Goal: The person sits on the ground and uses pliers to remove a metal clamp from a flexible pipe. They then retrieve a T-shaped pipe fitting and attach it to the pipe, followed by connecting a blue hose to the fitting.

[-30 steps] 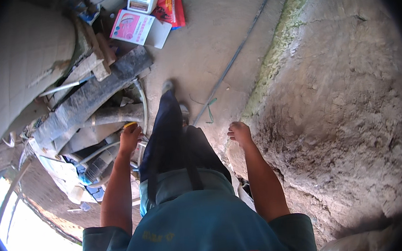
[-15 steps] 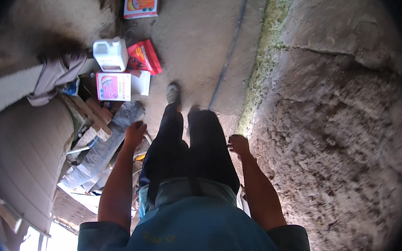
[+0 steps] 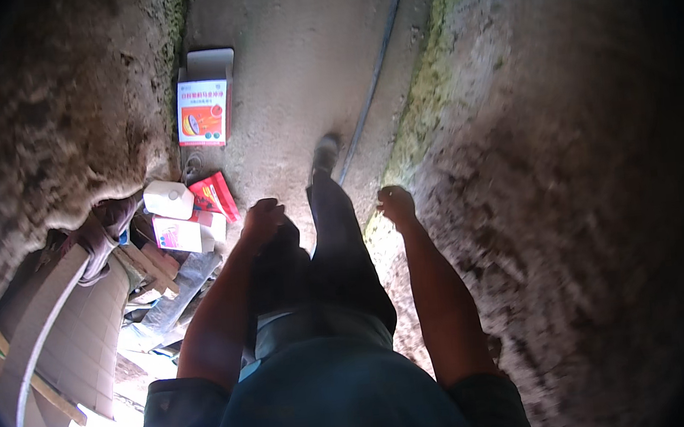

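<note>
My left hand (image 3: 264,220) hangs in front of my left thigh, its fingers loosely curled and nothing seen in them. To the right, my right hand (image 3: 396,203) hovers beside the rough wall, also empty, with half-bent fingers slightly apart. Nearest the left hand lie a red packet (image 3: 214,197) and a white carton (image 3: 177,233) with a pink picture. A white plastic jug (image 3: 168,199) stands against them. Farther ahead on the floor is an orange-and-white carton (image 3: 202,116) with its top flap open. Neither hand touches these things.
A dark cable (image 3: 374,72) runs along the concrete floor (image 3: 288,64). The rough wall (image 3: 507,240) rises on the right, greenish at its foot. On the left are another earthen wall (image 3: 64,99), wood scraps (image 3: 148,271), draped cloth (image 3: 100,239) and a large grey curved panel (image 3: 84,334).
I have walked forward: the jug, packet and cartons now sit lower in view, and the far carton shows whole. Both hands have swung forward a little, still empty.
</note>
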A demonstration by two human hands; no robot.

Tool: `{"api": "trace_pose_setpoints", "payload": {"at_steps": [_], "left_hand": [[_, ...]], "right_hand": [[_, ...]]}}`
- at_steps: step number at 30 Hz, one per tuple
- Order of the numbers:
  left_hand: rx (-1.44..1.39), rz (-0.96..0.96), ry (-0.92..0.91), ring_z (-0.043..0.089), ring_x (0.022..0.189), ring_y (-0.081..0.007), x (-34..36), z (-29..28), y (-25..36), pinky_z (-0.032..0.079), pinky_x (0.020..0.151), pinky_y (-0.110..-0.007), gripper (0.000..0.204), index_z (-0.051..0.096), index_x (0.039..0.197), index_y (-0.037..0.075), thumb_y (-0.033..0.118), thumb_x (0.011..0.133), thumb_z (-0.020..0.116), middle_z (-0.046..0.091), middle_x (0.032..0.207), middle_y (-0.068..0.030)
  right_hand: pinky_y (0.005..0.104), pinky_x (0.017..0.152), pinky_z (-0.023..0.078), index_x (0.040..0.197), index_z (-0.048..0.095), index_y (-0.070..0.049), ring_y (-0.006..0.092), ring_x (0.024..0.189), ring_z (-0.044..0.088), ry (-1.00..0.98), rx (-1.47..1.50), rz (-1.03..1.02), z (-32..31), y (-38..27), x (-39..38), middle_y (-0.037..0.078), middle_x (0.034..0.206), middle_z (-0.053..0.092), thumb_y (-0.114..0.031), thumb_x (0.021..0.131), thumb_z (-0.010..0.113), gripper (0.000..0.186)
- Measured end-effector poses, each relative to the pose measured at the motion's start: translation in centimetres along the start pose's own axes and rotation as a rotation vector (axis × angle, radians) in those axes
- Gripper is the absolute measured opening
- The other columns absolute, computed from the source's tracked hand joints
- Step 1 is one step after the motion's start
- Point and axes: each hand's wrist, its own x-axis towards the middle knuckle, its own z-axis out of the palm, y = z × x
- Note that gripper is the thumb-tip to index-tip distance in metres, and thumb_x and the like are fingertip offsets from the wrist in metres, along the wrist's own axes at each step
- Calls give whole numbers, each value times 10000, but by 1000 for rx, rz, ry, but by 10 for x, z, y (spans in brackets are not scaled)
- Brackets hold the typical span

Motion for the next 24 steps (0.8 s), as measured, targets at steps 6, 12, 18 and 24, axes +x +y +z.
{"api": "trace_pose_setpoints", "payload": {"at_steps": [6,12,18,24], "left_hand": [[-88,174,-112,660,780,-224,30,-32,230,560,734,-368,228,668,973,27,254,983,652,662,848,-99],[-493,-83,249,735,907,-225,166,-141,327,593,732,-337,322,668,1242,36,201,965,672,721,1133,-128],[-439,-208,303,709,751,-182,233,-270,516,559,581,-349,353,653,1261,41,214,956,693,718,951,-88],[-339,-37,132,751,861,-210,296,-308,761,584,654,-352,524,570,1400,-1,233,944,679,728,1059,-117]], "right_hand": [[307,586,510,1009,646,-56,171,708,680,-137,283,-61,-74,-247,88,32,869,648,-253,967,642,201],[315,530,513,1183,685,-39,185,688,705,-158,340,48,-100,-339,171,57,862,698,-200,943,690,289],[306,496,499,1081,695,-26,181,624,687,-18,278,230,-150,-450,201,57,815,688,-206,945,681,226],[324,519,520,1007,701,-38,183,612,690,-13,187,390,-219,-604,276,37,752,655,-184,902,676,183]]}}
